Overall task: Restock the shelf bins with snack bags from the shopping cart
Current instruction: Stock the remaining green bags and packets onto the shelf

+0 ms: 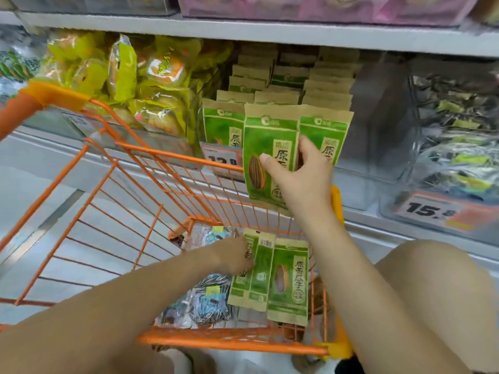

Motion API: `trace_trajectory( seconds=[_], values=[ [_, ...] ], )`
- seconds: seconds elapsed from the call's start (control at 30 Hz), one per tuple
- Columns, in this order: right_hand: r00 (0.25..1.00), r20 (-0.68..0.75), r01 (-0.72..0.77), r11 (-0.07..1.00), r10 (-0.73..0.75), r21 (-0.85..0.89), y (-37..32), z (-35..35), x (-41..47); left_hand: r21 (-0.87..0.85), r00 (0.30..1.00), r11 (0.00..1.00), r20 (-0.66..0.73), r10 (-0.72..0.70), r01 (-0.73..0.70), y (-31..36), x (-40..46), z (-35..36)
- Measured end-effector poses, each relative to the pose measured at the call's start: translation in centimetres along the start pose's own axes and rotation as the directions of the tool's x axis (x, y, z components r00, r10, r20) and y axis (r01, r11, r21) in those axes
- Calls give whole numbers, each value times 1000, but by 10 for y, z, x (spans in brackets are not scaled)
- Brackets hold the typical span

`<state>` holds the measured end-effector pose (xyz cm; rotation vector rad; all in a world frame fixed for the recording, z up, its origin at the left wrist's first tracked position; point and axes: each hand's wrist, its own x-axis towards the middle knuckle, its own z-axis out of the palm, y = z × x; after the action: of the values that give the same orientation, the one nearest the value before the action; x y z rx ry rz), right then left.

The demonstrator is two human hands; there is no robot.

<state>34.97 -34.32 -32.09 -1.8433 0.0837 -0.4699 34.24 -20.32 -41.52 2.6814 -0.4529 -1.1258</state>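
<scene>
Snack bags: right fingers [302, 155] pinch 1 [266, 157] at shelf [243, 32], left fingers [244, 259] grip another [253, 271].

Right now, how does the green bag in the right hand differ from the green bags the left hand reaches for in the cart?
The raised bag is up at the shelf bin, gripped by the right hand; the cart bags lie low in the orange cart, at the left hand. The raised bag shows its front; one cart bag shows its barcode back. All share the same green and tan design.

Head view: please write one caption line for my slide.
Right hand holds green paper sunflower-seed bag at shelf bin; left hand grips another in orange wire cart.
</scene>
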Motion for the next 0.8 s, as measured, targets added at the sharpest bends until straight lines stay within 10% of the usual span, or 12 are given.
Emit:
trace_trajectory(
  seconds=[0.23, 0.37, 0.7, 0.8],
  values=[
    [1000, -21, 21, 1000, -20, 24, 4, 0, 4, -498, 980, 864, -122, -160, 79, -21, 26, 15],
    [999, -22, 26, 999, -25, 45, 4, 2, 4, -425, 948, 903, -310, -77, -65, -13, 22, 7],
    [1000, -27, -6, 991, 10, 137, 7, 5, -2, -573, 991, 811, 117, -62, 118, -11, -8, -28],
    [999, -33, 7, 982, -1, 187, 5, 6, -4, -382, 978, 917, 204, -36, 113, -25, -48, -82]
  ],
)
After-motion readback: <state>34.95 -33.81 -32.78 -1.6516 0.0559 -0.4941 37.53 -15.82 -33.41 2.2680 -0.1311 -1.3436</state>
